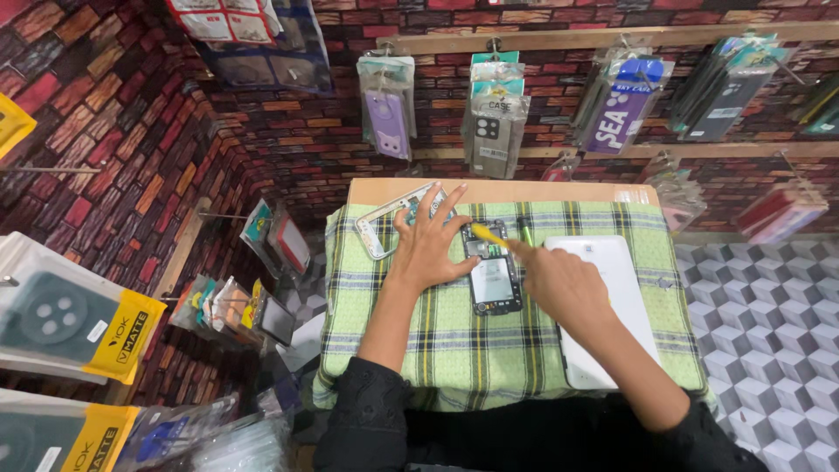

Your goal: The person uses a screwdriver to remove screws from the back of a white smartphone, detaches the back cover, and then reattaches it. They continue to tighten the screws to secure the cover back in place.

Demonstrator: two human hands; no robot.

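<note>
Nearest me, a green plaid cloth (pixel 489 358) covers the bench (pixel 498 190). Just right of my right hand (pixel 564 284), partly under the wrist, lies a white tablet (pixel 612 332), face down on the cloth.

My right grip is closed narrow on a yellow tool (pixel 486 233), its tip pointing left over the top end of the opened phone (pixel 493 278). The phone lies flat on the cloth between both hands, its insides and a grey shield plate showing.

My left hand (pixel 430 245) is spread wide, holding nothing; palm and thumb rest on the cloth against the phone's left edge. The fingers reach over a pale phone frame (pixel 384 223) lying just beyond-left.

Beyond both hands, packaged phone cases (pixel 494 122) hang on wall hooks against brick-pattern paper. More packaged cases (pixel 65 319) hang far left.
</note>
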